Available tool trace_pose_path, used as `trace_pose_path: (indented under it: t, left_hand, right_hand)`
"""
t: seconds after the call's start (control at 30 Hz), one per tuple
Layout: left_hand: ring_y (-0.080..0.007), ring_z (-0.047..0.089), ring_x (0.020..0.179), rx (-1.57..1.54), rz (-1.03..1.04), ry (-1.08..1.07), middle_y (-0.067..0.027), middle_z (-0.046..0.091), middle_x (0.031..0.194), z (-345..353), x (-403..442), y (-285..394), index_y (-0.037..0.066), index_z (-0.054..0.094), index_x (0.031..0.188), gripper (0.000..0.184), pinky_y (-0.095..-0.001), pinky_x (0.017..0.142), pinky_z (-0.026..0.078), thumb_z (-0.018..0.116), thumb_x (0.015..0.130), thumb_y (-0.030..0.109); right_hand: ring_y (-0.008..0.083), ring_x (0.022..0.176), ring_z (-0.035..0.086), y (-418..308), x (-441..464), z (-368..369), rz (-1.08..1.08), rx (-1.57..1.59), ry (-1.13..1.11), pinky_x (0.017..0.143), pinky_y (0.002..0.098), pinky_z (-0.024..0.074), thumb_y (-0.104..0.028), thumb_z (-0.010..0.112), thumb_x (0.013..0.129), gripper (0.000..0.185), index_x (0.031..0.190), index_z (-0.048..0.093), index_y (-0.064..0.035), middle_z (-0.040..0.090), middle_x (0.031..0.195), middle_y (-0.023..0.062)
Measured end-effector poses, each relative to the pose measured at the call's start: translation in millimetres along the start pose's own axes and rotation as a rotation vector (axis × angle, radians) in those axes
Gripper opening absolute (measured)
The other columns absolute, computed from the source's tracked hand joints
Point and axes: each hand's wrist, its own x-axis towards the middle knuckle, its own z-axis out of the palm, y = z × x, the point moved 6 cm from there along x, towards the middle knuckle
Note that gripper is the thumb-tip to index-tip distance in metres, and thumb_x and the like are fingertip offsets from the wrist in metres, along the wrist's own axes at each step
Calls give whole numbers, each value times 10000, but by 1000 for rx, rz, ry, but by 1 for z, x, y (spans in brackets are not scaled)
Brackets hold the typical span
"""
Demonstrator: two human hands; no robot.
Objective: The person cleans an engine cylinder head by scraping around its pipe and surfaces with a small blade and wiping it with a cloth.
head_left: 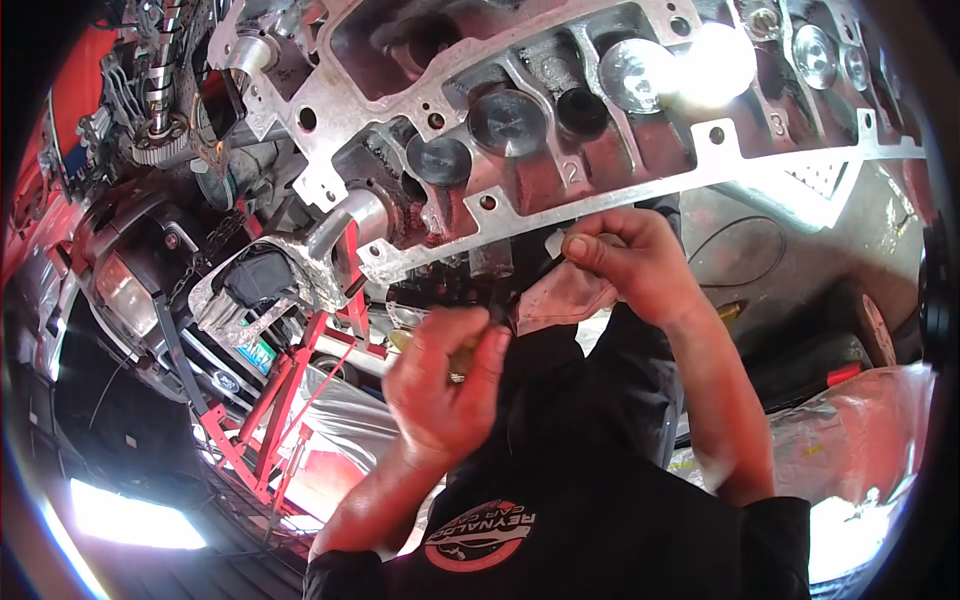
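My left hand (440,380) is closed, with its thumb and fingers pinched together around a slim dark thing whose kind I cannot make out. A yellowish patch shows beneath its fingers. Up and to the right, my right hand (630,262) is closed too, its thumb pressed on the forefinger at a small whitish piece (555,243). Pinkish cloth (566,296) shows below that hand. Just beyond both hands stretches a large metal engine casting (590,205), marked 2 and 3, with round discs (507,124) in its recesses. Neither hand clearly touches the casting.
A camshaft-like shaft (161,70) stands at upper left. Below it are a red metal stand (265,430) and a car's headlight (127,290). A bright work lamp (800,195) lies behind the casting at right. Plastic-wrapped material (830,430) sits at lower right.
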Motion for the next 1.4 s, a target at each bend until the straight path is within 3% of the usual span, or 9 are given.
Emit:
trace_pose_path:
  t: [0.07,0.2,0.5,0.73,0.83,0.97,1.17,1.23,1.4]
  left_hand:
    - [-143,646,690,144,-52,-32,-65,683,847,-9,24,-4,30,664,1047,216,-269,639,512,756,853,60]
    - [-84,578,630,-360,-450,111,-50,689,853,-14,26,-53,4,641,1105,241,-236,574,456,704,873,-6]
    - [-84,536,556,-262,-382,-5,-64,628,717,-16,20,-34,-24,582,1033,137,-226,502,418,657,922,7]
    - [-83,524,555,-429,-389,62,-65,617,718,-18,22,-41,-37,578,1020,115,-224,504,417,646,933,-2]
    - [-68,519,568,-264,-287,43,-50,618,725,-19,19,-38,-39,601,1056,135,-215,520,415,646,931,-12]
    - [-32,496,584,-244,-354,22,-7,604,711,-19,22,-41,-43,651,1054,146,-197,528,386,672,915,-8]
    - [-10,535,673,-191,-363,-3,11,641,779,-19,25,-31,-18,689,991,112,-183,597,424,715,885,4]
    - [-8,526,663,-215,-388,3,14,634,762,-16,25,-32,-21,687,985,108,-183,589,418,714,882,1]
    - [-11,497,605,29,-191,58,23,609,694,-16,26,-19,-7,679,959,126,-194,543,401,746,861,37]
  right_hand:
    - [69,677,626,-6,-2,7,11,115,16,599,212,495,-115,712,920,132,930,693,15,698,784,41]
    - [62,705,616,-6,13,27,-129,81,36,625,239,514,-113,686,941,144,948,690,31,688,775,28]
    - [47,690,581,10,-1,24,40,13,-51,594,228,474,-146,701,931,173,901,707,25,648,716,1]
    - [57,725,569,34,-39,-8,67,55,159,612,234,475,-29,713,882,249,1119,666,29,608,891,23]
    - [155,677,596,36,-60,-3,-334,-376,505,616,275,474,-28,737,827,190,1008,682,-4,632,860,80]
    - [208,675,614,9,-62,49,-614,-512,455,614,308,488,-36,763,801,194,970,667,-30,611,826,95]
    - [187,787,616,15,-51,27,-485,-385,529,620,295,514,-71,749,855,448,1273,593,-33,604,897,75]
    - [138,649,608,8,-23,27,-171,134,342,525,251,477,-153,685,939,325,1211,602,6,648,847,65]
    - [128,505,607,12,20,45,82,449,24,444,231,414,-228,644,979,259,1044,615,21,666,729,83]
